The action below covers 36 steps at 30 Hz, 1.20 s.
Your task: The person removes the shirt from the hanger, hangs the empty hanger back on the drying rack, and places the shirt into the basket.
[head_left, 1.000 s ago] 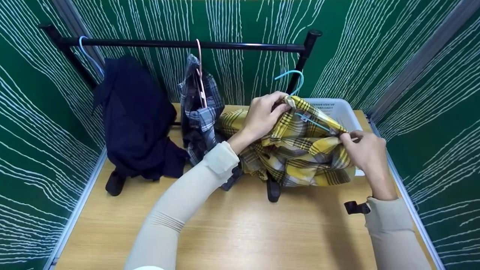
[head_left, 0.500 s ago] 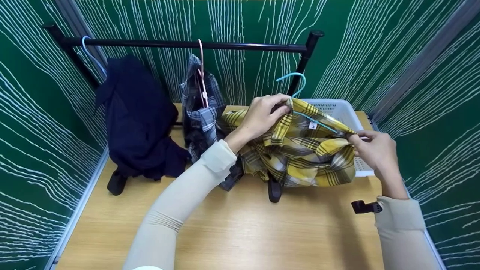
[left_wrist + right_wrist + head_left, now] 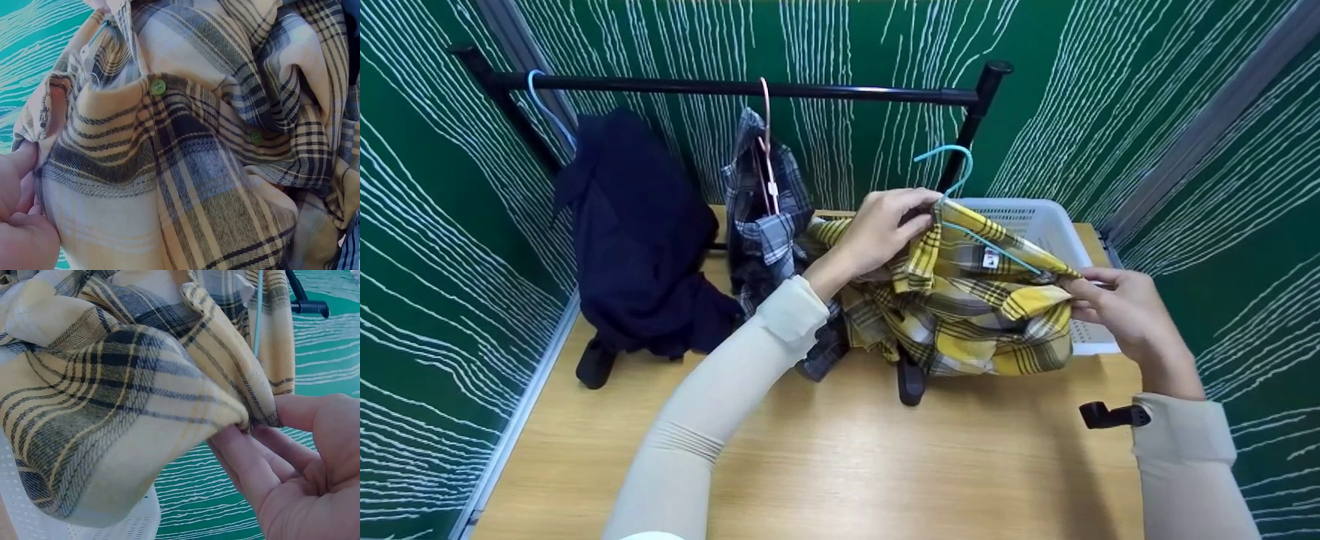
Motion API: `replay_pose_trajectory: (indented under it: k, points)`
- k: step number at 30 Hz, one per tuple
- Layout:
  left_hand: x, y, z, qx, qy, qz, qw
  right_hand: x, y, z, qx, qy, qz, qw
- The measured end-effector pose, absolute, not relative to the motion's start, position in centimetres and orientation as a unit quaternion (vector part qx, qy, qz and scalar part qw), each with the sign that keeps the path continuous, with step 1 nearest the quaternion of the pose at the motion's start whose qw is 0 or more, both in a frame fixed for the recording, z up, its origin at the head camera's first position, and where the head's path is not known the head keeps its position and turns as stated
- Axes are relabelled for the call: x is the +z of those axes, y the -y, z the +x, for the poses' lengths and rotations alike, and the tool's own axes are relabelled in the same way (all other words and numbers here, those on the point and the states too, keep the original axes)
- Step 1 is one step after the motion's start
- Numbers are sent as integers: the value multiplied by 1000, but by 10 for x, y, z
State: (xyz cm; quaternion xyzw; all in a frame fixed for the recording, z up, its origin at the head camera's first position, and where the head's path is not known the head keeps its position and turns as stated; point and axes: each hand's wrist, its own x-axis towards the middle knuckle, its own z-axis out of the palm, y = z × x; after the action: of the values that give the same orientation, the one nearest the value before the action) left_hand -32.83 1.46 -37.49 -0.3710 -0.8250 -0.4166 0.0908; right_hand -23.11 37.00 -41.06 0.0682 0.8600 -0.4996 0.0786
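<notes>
A yellow plaid shirt sits on a turquoise hanger, whose hook rises free in front of the rack's right post. My left hand pinches the shirt at the collar, just below the hook. Out at the shirt's right shoulder, my right hand holds the cloth between thumb and fingers. The right wrist view shows the thumb at the shirt's edge and the fingers underneath, partly covered by cloth. A hanger arm and a white label show inside the open neck. Green buttons appear in the left wrist view.
A black clothes rack stands on the wooden table. From it hang a dark navy garment on a blue hanger and a grey-blue plaid shirt on a pink hanger. Behind the yellow shirt is a white basket. Green walls surround the table.
My right hand has moved to the right, drawing the shirt's shoulder edge out taut along the hanger. The inner label shows more plainly. My left hand has stayed nearly in place at the collar.
</notes>
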Motion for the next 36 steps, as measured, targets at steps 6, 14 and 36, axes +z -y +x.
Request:
replay_pose_trajectory:
  k: [6,14,36]
  points:
    - [-373,-14,-329,-399,833,-371,92,-415,-378,-233,-597,-795,64,91]
    - [-370,-12,-331,-384,839,-372,105,-422,-384,-232,-739,-659,80,117]
    - [-367,-6,-337,-438,815,-368,89,-447,-372,-229,-949,-291,-31,118]
